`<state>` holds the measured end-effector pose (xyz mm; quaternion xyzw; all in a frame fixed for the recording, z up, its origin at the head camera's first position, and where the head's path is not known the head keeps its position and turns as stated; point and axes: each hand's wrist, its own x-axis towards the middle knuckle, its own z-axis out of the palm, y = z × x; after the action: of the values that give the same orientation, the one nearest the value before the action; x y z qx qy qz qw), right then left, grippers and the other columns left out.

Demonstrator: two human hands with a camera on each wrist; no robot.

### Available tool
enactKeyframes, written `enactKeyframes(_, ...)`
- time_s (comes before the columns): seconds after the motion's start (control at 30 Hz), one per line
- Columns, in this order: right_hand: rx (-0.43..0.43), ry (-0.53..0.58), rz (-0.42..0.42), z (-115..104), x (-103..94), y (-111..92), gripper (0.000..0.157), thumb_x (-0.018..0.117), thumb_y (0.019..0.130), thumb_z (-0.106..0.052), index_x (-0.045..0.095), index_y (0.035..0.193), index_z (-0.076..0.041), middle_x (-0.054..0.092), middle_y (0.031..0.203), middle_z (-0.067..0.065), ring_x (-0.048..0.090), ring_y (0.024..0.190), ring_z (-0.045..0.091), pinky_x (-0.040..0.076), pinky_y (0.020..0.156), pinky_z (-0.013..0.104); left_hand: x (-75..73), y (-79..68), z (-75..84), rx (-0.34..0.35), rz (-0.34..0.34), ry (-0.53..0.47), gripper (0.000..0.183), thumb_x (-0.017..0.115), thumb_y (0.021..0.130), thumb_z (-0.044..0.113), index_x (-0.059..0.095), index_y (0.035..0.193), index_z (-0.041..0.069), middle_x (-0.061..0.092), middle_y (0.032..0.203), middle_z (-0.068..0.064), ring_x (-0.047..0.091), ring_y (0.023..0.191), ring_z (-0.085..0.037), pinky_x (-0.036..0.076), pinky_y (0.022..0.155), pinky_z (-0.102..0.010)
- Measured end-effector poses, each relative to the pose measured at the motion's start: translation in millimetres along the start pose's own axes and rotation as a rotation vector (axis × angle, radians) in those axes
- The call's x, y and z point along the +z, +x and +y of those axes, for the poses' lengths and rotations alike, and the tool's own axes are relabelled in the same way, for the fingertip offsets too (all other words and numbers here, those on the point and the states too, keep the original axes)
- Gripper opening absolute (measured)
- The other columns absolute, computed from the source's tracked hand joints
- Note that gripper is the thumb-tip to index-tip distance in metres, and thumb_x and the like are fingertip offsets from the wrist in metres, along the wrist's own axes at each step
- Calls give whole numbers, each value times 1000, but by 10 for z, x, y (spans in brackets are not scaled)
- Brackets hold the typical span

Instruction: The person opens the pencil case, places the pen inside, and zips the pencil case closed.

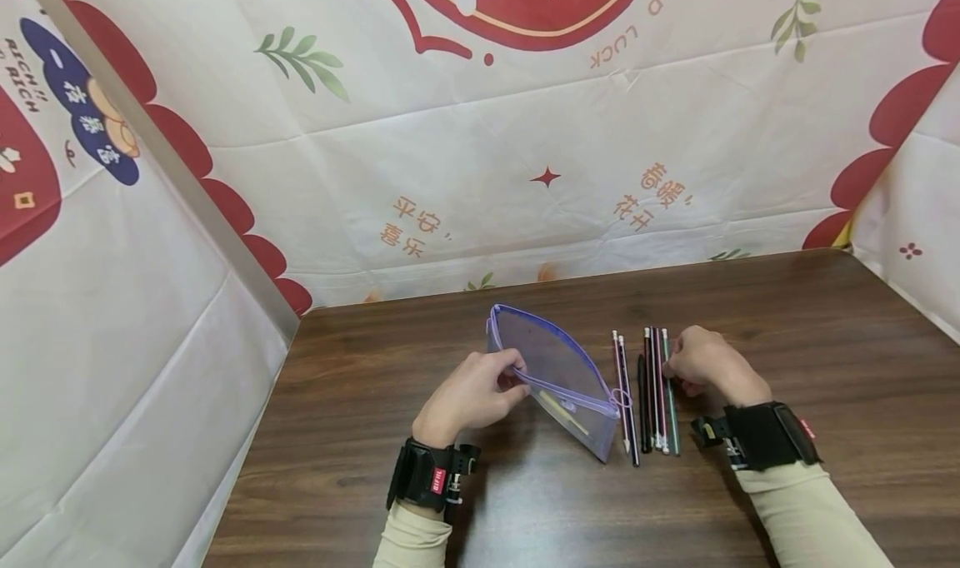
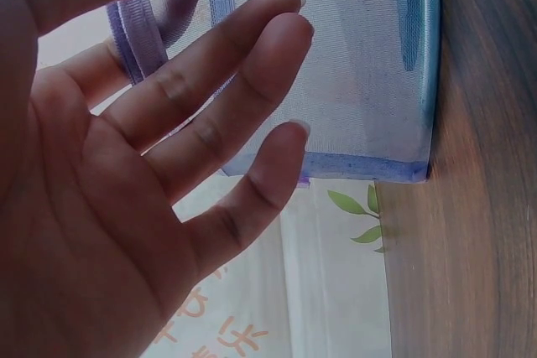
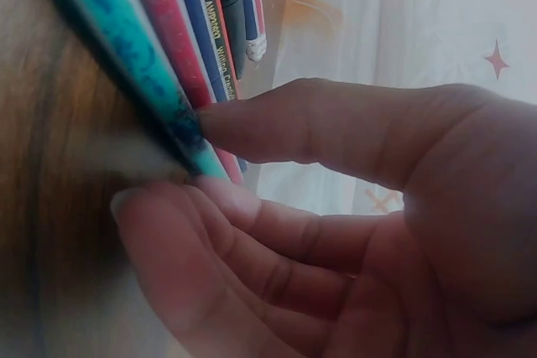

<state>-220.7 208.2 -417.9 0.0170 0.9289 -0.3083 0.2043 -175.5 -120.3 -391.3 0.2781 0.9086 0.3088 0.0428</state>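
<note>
Left hand [image 1: 480,389] grip holds mesh pouch [image 1: 551,351]; right hand [image 1: 708,364] grip pinches green pencil [image 1: 672,410] beside other pencils [image 1: 656,389], near desk's [image 1: 832,351] far edge.

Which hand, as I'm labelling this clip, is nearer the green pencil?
Right. The right hand pinches the green pencil along its far half; the left hand is away to the left, holding the purple zip pouch.

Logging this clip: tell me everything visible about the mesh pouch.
The mesh pouch is see-through, apparently fabric, with purple edging, an open zip mouth and a purple loop at one corner. It slants over the wooden table, beside the row of pencils. The left hand pinches its rim; a slim yellow item shows through its wall.
</note>
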Motion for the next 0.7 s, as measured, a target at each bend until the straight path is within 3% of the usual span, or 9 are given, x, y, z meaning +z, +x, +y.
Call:
enactKeyframes(0.27,19,5,33,1,17,18,24,64,84,-7,49,66,-5,54,64,9,59,54,18,56,53,32,5,11,-6,-4,-2,-3,8,65,87,21,61,92,16,66,81,6,59,74,-5,50,66,-22)
enactKeyframes(0.7,45,49,27,30,33,55,18,60,86,-7,48,80,4,58,69,16,62,54,18,57,52,31,18,10,-10,-1,2,5,8,65,86,21,61,92,16,66,81,6,59,74,-5,50,65,-22)
